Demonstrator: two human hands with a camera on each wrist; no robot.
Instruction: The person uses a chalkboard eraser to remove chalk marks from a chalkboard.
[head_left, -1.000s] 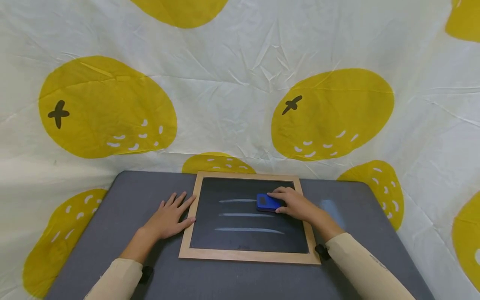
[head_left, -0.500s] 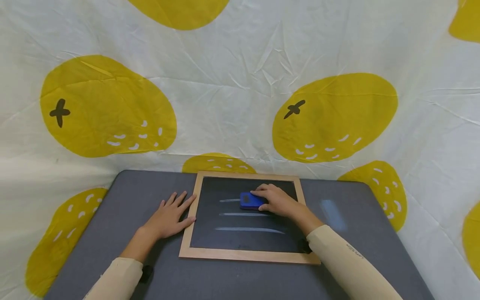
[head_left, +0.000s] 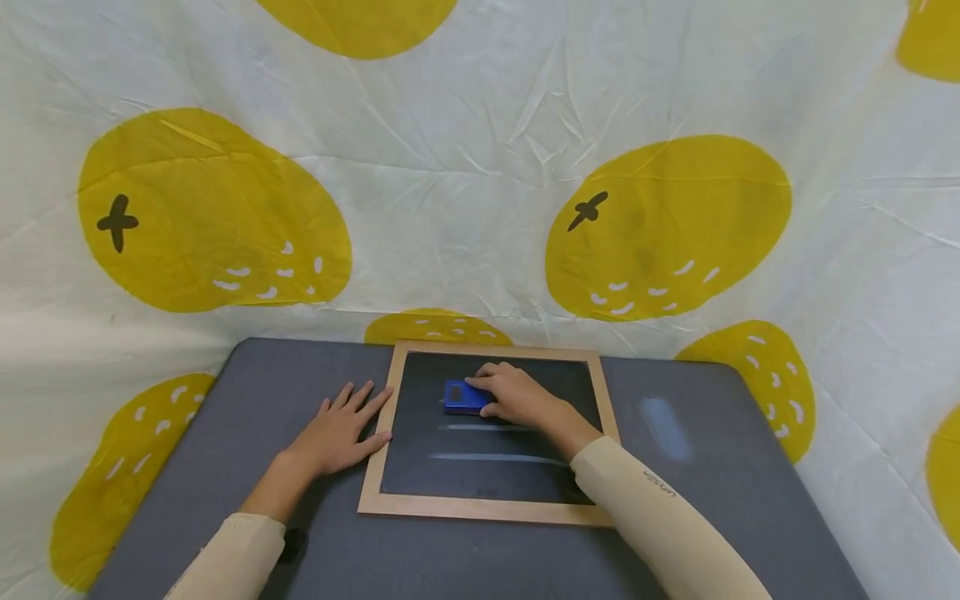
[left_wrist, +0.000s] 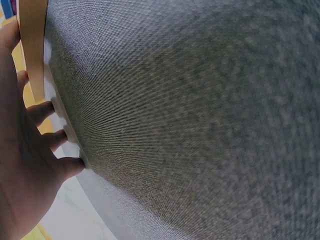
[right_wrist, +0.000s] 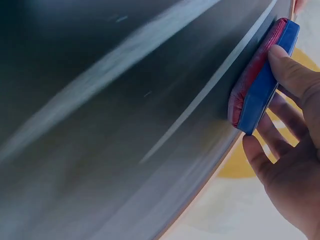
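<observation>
A chalkboard [head_left: 487, 483] in a light wooden frame lies on the grey table. My right hand [head_left: 517, 395] grips a blue chalkboard eraser [head_left: 463, 398] by its sides, thumb on one edge and fingers on the other. In the right wrist view the red felt underside of the eraser faces the board surface. It covers most of the top chalk line. Two lower chalk lines [head_left: 480, 457] run across the board below it. My left hand [head_left: 330, 437] rests with fingers spread at the left of the board, thumb and index finger touching the wooden frame [head_left: 372, 475].
The grey table [head_left: 420, 558] extends around the board. A pale chalky smear [head_left: 666, 429] marks its surface on the right. Behind the far edge hangs a white cloth [head_left: 450, 225] printed with large yellow fruit shapes.
My right hand has slid the eraser leftward along the top chalk line, and the stretch behind it has been wiped away. The left hand stays in place.
</observation>
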